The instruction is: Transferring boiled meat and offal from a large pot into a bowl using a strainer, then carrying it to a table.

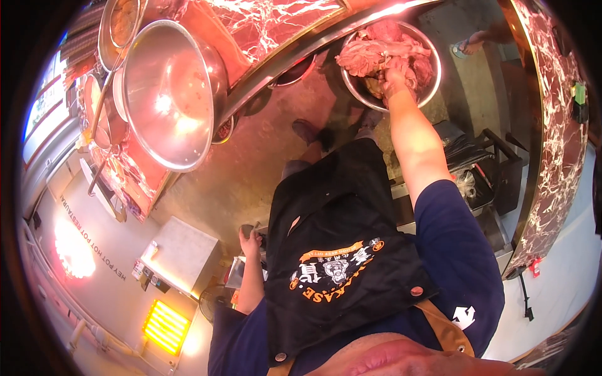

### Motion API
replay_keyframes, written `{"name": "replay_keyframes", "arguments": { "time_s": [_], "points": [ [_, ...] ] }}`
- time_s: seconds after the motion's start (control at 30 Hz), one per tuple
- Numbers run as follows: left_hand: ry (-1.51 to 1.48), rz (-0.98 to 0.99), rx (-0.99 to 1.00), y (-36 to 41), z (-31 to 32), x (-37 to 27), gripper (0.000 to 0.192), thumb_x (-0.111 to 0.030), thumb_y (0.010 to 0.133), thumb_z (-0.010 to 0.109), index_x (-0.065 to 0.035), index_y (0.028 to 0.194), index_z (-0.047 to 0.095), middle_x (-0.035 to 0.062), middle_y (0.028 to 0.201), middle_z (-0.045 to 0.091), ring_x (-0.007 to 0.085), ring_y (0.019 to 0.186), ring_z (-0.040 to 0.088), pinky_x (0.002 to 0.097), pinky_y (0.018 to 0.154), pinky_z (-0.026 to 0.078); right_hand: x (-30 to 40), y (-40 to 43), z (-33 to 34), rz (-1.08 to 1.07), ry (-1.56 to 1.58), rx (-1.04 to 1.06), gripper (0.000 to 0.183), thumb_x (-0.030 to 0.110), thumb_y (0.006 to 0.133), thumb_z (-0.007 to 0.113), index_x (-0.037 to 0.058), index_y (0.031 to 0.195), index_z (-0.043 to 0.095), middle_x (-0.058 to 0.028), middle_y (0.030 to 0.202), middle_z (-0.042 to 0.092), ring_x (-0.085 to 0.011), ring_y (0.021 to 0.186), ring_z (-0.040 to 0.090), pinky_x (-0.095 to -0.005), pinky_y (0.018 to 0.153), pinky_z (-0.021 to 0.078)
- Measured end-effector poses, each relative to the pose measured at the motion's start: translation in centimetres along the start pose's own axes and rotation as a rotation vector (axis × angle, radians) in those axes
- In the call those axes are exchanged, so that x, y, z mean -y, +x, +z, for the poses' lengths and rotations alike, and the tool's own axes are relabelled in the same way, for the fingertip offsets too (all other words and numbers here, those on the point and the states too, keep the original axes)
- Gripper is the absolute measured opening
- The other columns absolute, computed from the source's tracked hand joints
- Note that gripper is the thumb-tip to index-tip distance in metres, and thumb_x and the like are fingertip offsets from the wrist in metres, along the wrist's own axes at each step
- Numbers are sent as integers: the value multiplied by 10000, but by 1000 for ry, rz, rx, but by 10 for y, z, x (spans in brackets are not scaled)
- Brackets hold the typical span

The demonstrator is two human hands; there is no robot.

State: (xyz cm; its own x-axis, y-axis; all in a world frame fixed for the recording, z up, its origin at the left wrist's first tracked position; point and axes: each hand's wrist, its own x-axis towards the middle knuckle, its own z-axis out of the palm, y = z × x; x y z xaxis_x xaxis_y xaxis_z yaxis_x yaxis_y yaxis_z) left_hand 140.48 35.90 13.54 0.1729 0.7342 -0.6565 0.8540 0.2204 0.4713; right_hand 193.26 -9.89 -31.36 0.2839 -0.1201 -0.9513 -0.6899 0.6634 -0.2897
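Note:
My right arm reaches out to a round steel bowl [438, 77] heaped with large pieces of pinkish meat [376, 54]. In the lower part of the heap, my right hand [394, 81] has its fingers curled on the meat; the fingertips are partly hidden. My left hand [251, 243] is low at my left side, beside the black apron [329, 207] that I wear. A small dark thing [246, 230] shows at its fingers, too small to tell whether it is held.
A big steel basin [164, 94] stands tilted on the red marble-patterned counter [273, 23] at the left. Pans with long handles are behind it. Another marble-patterned counter [555, 141] runs along the right. A person's sandalled foot [468, 46] shows beyond the bowl. A fan [209, 301] stands behind my left arm.

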Motion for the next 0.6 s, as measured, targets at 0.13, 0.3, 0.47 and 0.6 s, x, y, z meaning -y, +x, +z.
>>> {"name": "replay_keyframes", "arguments": {
  "time_s": [0.13,0.3,0.47,0.6],
  "points": [
    [-64,-127,-203,-71,-77,33,535,-56,876,533,-65,1356,297,41,683,515,99,499,461,198,421,348,-122,-195,85,121,-117,368,171,83,893,347,109,885,516,-44,642,528,-139,423,430,-228,349,325],
    [-102,-145,-112,-50,-52,26,391,-57,881,528,-7,1256,428,40,695,518,91,523,463,188,438,351,-90,-194,95,22,-197,293,208,59,882,348,59,789,534,-52,629,532,-140,461,461,-239,375,350],
    [-71,-175,-156,-48,-45,34,347,-124,895,541,-41,1225,474,62,780,582,122,600,547,226,510,451,-50,-171,103,-57,-265,288,195,55,866,342,23,805,525,-79,612,525,-153,402,451,-262,335,331],
    [-78,-262,-200,-78,-61,32,331,-110,888,544,-29,1203,482,40,755,563,99,582,527,209,489,424,-58,-254,106,-89,-291,213,182,67,860,345,51,841,525,-64,596,496,-149,407,444,-267,341,330]
  ]
}}
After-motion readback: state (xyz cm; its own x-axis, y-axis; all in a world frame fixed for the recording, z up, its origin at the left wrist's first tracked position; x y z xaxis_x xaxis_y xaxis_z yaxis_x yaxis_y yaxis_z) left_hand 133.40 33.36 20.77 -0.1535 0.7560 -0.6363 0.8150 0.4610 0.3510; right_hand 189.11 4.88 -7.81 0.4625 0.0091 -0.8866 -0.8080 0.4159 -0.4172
